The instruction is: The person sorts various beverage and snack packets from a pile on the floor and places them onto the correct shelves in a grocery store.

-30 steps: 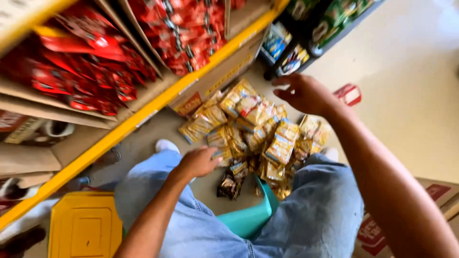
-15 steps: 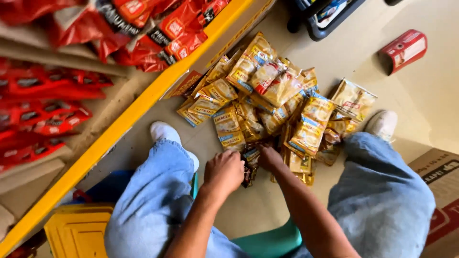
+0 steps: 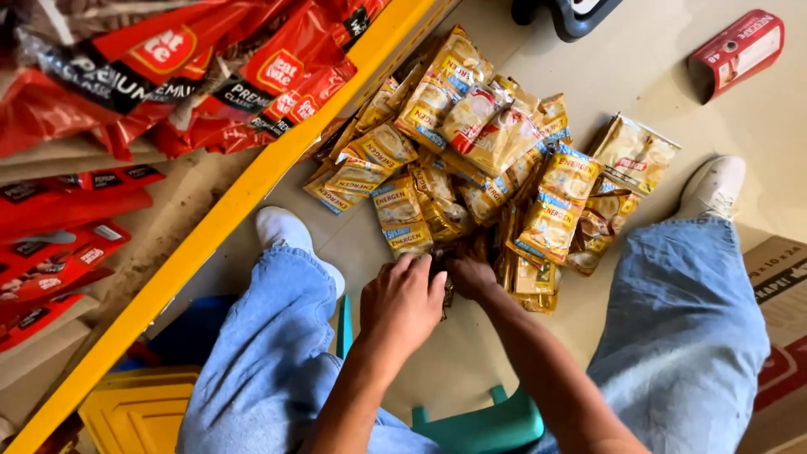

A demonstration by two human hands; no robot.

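Down on the tan floor (image 3: 639, 67), both hands meet at the near edge of a heap of glossy yellow-gold foil sachets (image 3: 496, 168). Left hand (image 3: 402, 303) curled over, right hand (image 3: 471, 273) pinching what looks like a dark brown sachet (image 3: 445, 282), though knuckles hide the grip. Light, crinkly, slippery packets; probably best pinched at a sealed edge.

The sachets (image 3: 496, 176) heaped on the floor (image 3: 639, 76) are glossy foil-like plastic, crinkled and catching light. The floor itself looks smooth and matt. Red bags (image 3: 210, 76) on the shelf shine like slick film. The shelf edge (image 3: 252, 189) is painted, smooth yellow. Faded denim covers both legs (image 3: 269, 353); the carton (image 3: 782, 336) is dull cardboard.
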